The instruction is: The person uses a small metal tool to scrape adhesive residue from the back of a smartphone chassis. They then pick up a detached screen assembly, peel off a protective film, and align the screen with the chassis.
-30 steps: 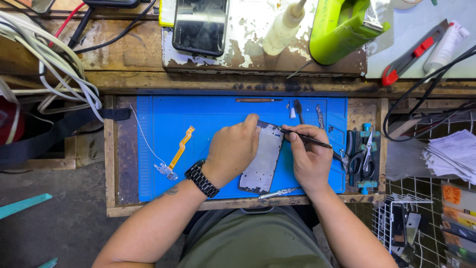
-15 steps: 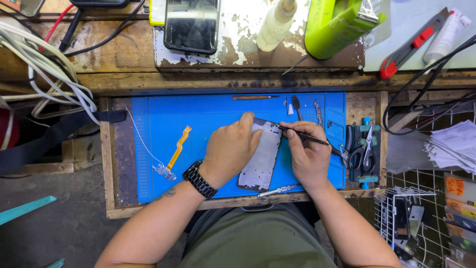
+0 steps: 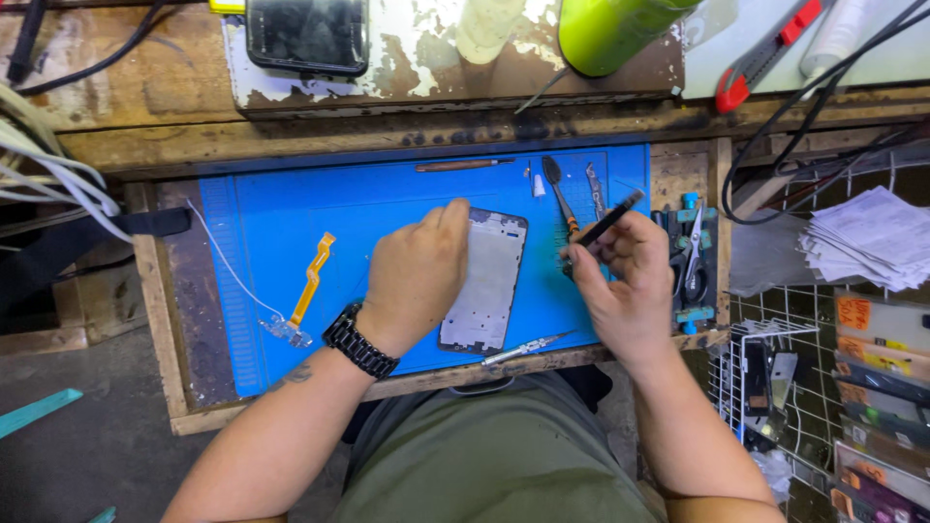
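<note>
Ribbed blue mat (image 3: 387,194), flat phone frame (image 3: 484,281)

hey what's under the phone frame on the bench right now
The phone frame lies on a blue work mat, left hand pressing its left edge. Anything beneath the frame is hidden.

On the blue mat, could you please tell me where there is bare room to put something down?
The blue mat is bare between the orange flex cable and the left hand. Crowded: the right side, around the phone frame, right hand and tweezers.
</note>
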